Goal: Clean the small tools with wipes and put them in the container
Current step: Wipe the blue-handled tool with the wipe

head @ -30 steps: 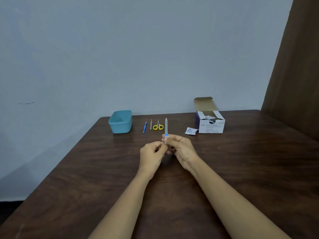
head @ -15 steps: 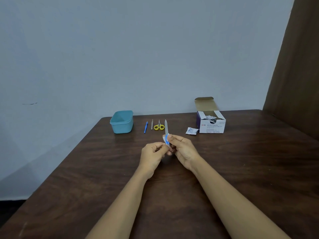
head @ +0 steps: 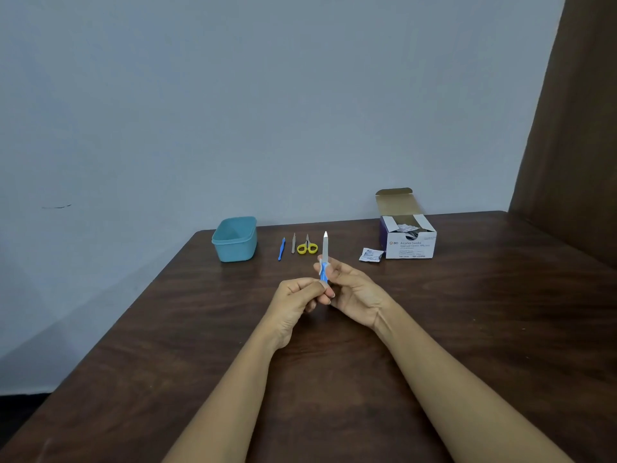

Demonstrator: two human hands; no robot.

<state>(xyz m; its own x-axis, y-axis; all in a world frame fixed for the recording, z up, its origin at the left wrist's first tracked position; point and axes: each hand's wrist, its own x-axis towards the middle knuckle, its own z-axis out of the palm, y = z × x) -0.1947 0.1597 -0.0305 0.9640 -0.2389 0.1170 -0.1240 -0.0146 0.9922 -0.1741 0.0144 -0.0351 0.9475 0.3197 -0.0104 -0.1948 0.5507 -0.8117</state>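
Observation:
Over the middle of the table I hold a nail file (head: 325, 250) upright, grey blade up, blue handle down. My left hand (head: 295, 302) pinches the bottom of the blue handle. My right hand (head: 354, 290) pinches a small white wipe (head: 321, 267) around the handle where it meets the blade. At the back of the table lie a blue stick tool (head: 282, 249), a small grey tool (head: 293, 243) and yellow-handled scissors (head: 307, 247). The teal container (head: 235, 238) stands open to their left.
An open box of alcohol swabs (head: 409, 240) stands at the back right, with a torn swab packet (head: 370, 254) lying in front of it. The dark wooden table (head: 167, 345) meets a wall at the back and a brown panel at the right.
The wipe in my right hand has slid along the file, from low on the blade down onto the blue handle and back up a little. Both hands stayed in place.

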